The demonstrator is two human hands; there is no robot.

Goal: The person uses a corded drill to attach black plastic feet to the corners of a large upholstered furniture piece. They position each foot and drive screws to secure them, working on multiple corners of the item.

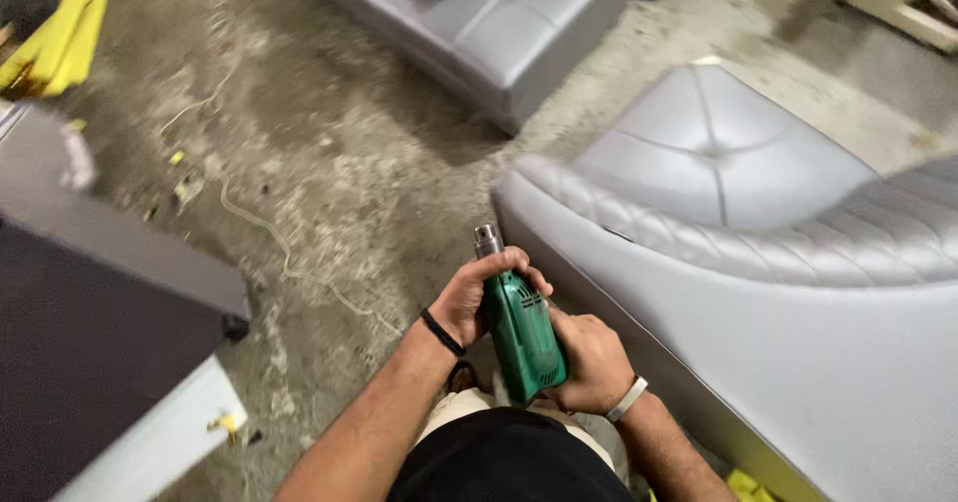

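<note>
The person's dark-clothed lap fills the bottom edge of the view, and just above it both hands grip a green electric drill (521,330) held at the lower middle of the picture, over the floor. The right hand (591,362) wraps the lower body of the drill, its fingers closed around the grip, a pale band on the wrist. The left hand (477,292), with a black band at the wrist, closes its fingers around the front end just below the metal chuck (486,239), which points up and away from the person. Just to the right stands a grey quilted sofa (758,292), close beside the drill. A thin pale cord (289,257), possibly the drill's lead, trails over the dusty concrete floor (329,133). Farther off lies another grey upholstered piece (499,33).
</note>
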